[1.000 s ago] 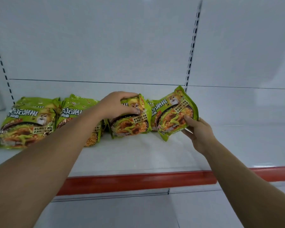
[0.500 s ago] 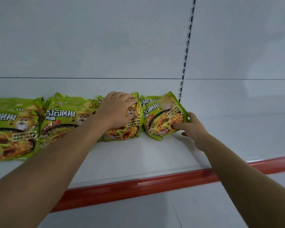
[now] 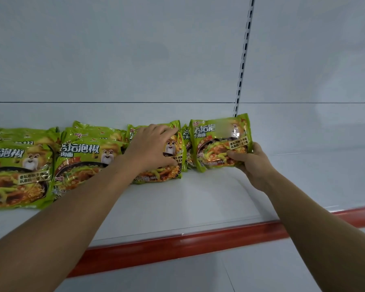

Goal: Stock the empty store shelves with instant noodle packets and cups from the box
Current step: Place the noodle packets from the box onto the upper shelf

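Several green instant noodle packets stand in a row on the white shelf (image 3: 198, 199). My right hand (image 3: 251, 165) grips the lower right corner of the rightmost packet (image 3: 217, 142), which stands upright in front of another packet. My left hand (image 3: 154, 148) lies on the face of the neighbouring packet (image 3: 171, 165), fingers spread and lightly curved over it. Further left lean two stacks of the same packets, one (image 3: 82, 159) by my left forearm and one (image 3: 15, 171) at the frame's left edge. No box is in view.
The shelf has a red front strip (image 3: 177, 247) and a white back panel with a slotted upright (image 3: 243, 55). Bare shelf surface stretches to the right of the rightmost packet. A lower white shelf (image 3: 177, 277) shows beneath the red strip.
The rightmost packet, tilted and raised a second ago, now stands upright on the shelf with my right hand on its corner. My left hand stays on the neighbouring packet.
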